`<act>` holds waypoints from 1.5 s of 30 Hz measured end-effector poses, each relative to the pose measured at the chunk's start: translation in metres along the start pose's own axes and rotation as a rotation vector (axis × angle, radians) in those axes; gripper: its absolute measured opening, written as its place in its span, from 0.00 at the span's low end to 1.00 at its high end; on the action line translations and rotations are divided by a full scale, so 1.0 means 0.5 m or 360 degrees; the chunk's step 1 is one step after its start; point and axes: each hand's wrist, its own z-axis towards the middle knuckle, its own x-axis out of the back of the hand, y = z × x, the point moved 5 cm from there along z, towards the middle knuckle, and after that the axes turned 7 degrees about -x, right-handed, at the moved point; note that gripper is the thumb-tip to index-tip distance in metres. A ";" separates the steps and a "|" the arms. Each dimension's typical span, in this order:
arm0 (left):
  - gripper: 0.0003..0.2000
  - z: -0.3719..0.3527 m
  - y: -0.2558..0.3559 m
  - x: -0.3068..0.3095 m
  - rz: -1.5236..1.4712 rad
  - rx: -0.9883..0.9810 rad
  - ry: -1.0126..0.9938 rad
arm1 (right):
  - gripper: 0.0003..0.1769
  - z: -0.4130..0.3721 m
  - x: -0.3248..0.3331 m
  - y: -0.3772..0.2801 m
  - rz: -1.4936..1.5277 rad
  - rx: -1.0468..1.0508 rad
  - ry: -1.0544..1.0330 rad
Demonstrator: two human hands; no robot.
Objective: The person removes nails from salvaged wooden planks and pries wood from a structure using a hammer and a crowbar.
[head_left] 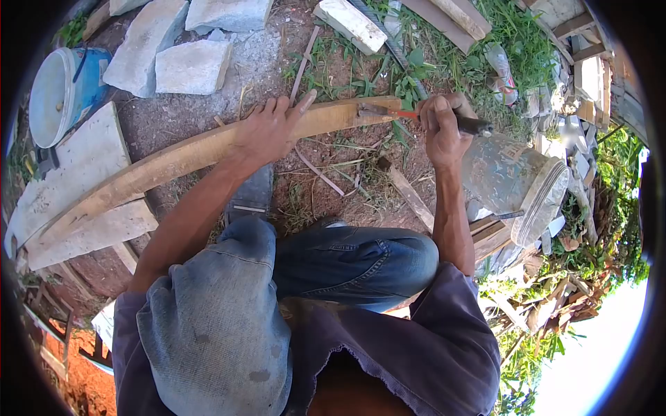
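A long wooden board [180, 154] lies across the view, running from the lower left up to the right. On its upper face, right of the middle, rests my left hand [267, 132], palm down with the fingers spread. My right hand [446, 128] is wrapped round the dark handle of a hammer [408, 114] with a red-orange neck. The metal head of this tool touches or lies just over the board's right end. Whether a nail is under it cannot be made out.
Pale stone blocks [193, 66] lie at the upper left near a blue bucket [54, 97]. A dirty grey bucket [513, 173] lies on its side at the right. Flat boards [90, 239] are under the long board's left end. Wood scraps and grass surround the work.
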 end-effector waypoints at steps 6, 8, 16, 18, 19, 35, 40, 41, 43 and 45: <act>0.52 0.011 -0.008 -0.002 -0.0109 0.0012 -0.0117 | 0.10 -0.214 0.037 -0.004 -0.0441 0.0240 -0.0114; 0.52 0.011 -0.011 -0.011 -0.0039 -0.0010 -0.0035 | 0.10 -0.213 0.043 -0.010 -0.0575 0.0237 -0.0082; 0.50 0.002 -0.008 -0.008 -0.0080 -0.0036 0.0100 | 0.11 0.017 0.025 -0.006 0.0058 -0.0322 0.0072; 0.51 0.005 -0.010 -0.005 -0.0098 -0.0038 0.0059 | 0.11 0.007 0.014 -0.012 -0.0166 -0.0290 -0.0007; 0.51 0.004 -0.012 -0.002 -0.0106 -0.0025 0.0063 | 0.11 -0.012 0.014 -0.012 -0.0172 -0.0294 -0.0021; 0.53 0.012 -0.013 -0.007 -0.0161 0.0028 -0.0048 | 0.08 -0.212 0.052 0.009 -0.0487 0.0241 -0.0048; 0.52 0.010 -0.012 -0.005 -0.0167 0.0031 0.0004 | 0.09 -0.140 0.048 -0.014 -0.0057 0.0132 0.0125; 0.52 0.010 -0.010 -0.002 -0.0152 0.0014 -0.0041 | 0.10 -0.148 0.035 -0.022 -0.0168 0.0244 0.0104; 0.51 0.012 -0.008 0.001 -0.0149 0.0005 -0.0074 | 0.10 -0.156 0.017 -0.023 -0.0262 0.0344 0.0147; 0.51 0.011 -0.006 0.002 -0.0123 0.0014 -0.0094 | 0.09 -0.165 0.033 -0.009 -0.0028 0.0292 0.0370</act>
